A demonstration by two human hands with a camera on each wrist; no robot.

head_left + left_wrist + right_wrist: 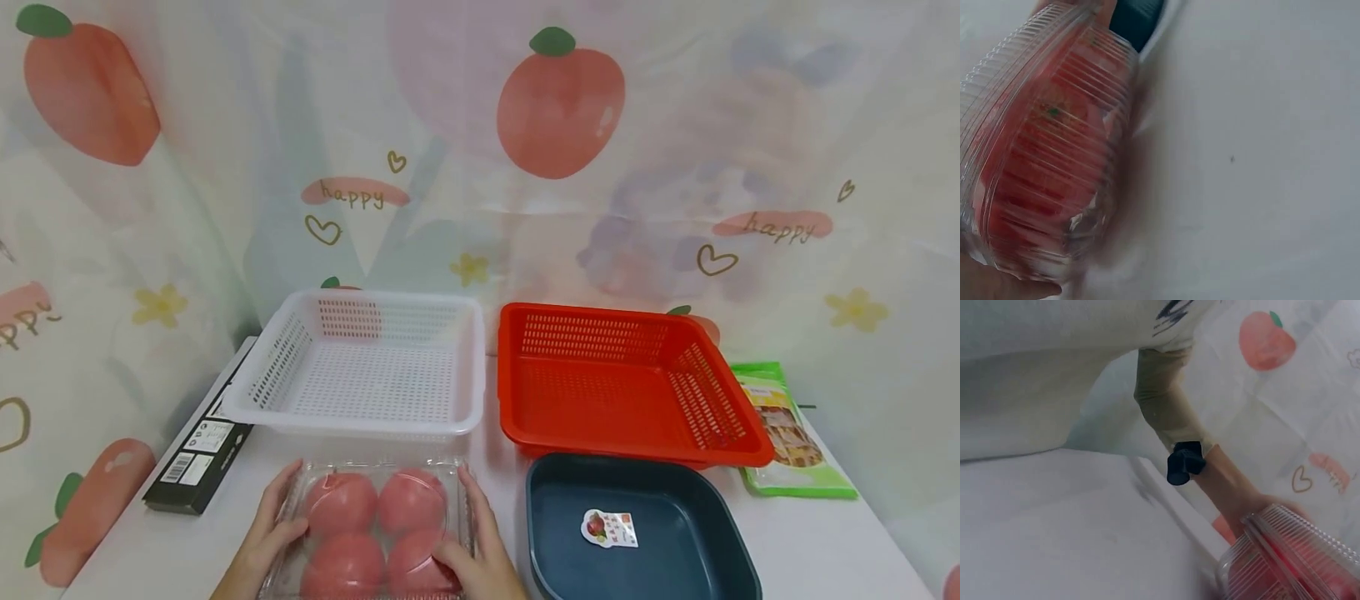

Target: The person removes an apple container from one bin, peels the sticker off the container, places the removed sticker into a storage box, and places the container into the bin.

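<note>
A clear plastic clamshell box with several round red tomatoes inside is at the front of the table, its lid closed. My left hand grips the left side, thumb over the top edge. On the opposite side my right hand holds the box with its thumb on the lid. In the left wrist view, ribbed walls and a green stem mark on one tomato show, slightly blurred. The right wrist view catches only a corner of the box. Whether it touches the table, I cannot tell.
Behind the box stands a white perforated basket, with a red basket beside it. A dark blue basin with a fruit sticker is at right front. A black carton lies left; a green packet lies far right.
</note>
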